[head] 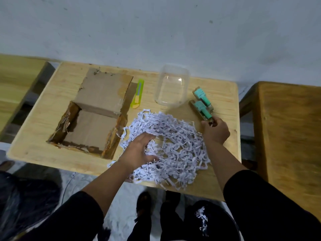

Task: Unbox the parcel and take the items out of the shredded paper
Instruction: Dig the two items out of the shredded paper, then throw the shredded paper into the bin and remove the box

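An opened cardboard box (90,117) lies empty on the left of the wooden table (52,153), its flap folded back. A heap of white shredded paper (175,150) spreads over the table's front middle. My left hand (139,150) rests in the heap's left side with fingers spread among the strips. My right hand (216,130) pinches the near end of a teal and brown packaged item (202,110) at the heap's far right. A second teal item (202,96) lies just behind it on the table.
A clear plastic container (172,86) stands behind the heap. A yellow-green utility knife (138,94) lies between box and container. Wooden furniture flanks the table: a stool (286,129) to the right, a slatted piece (15,84) to the left. Paper scraps cling to my lap (202,221).
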Motion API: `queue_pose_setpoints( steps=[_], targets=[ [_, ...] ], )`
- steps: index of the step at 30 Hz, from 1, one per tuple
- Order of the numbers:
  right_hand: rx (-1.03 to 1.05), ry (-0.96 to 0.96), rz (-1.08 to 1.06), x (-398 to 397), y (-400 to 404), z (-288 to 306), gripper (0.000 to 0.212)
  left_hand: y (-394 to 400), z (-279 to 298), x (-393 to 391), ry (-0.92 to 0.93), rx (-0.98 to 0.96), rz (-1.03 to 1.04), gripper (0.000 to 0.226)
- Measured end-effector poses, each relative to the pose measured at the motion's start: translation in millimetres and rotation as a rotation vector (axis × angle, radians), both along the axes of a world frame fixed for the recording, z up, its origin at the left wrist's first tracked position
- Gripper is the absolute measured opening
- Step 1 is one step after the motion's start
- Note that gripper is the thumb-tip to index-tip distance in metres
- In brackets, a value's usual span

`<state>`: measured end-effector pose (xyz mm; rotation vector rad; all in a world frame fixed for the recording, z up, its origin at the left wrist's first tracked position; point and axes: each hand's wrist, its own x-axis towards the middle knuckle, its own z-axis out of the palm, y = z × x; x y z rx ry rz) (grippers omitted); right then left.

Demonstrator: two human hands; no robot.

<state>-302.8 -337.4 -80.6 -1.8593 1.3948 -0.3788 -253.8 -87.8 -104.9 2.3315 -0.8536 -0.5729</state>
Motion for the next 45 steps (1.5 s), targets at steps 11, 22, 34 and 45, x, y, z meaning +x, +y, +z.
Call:
queue_pose_setpoints(
  steps=[11,22,34,45],
  targets=[
    [-0.036,0.058,0.119,-27,4,-9,0.016,-2,6,-1,0.007,0.039,0.0,0.077],
    [-0.03,0.009,0.749,-89,31,11,0.082,22,37,-5,-0.003,-0.178,0.002,0.07],
    [-0.172,0.117,1.149,-49,46,-17,0.128,10,26,22,-0.049,0.346,-0.309,0.131],
    [-0.118,-0.003,1.04,-20,71,-25,0.069,-14,12,20,0.122,-0.052,-0.002,0.085]
  ],
)
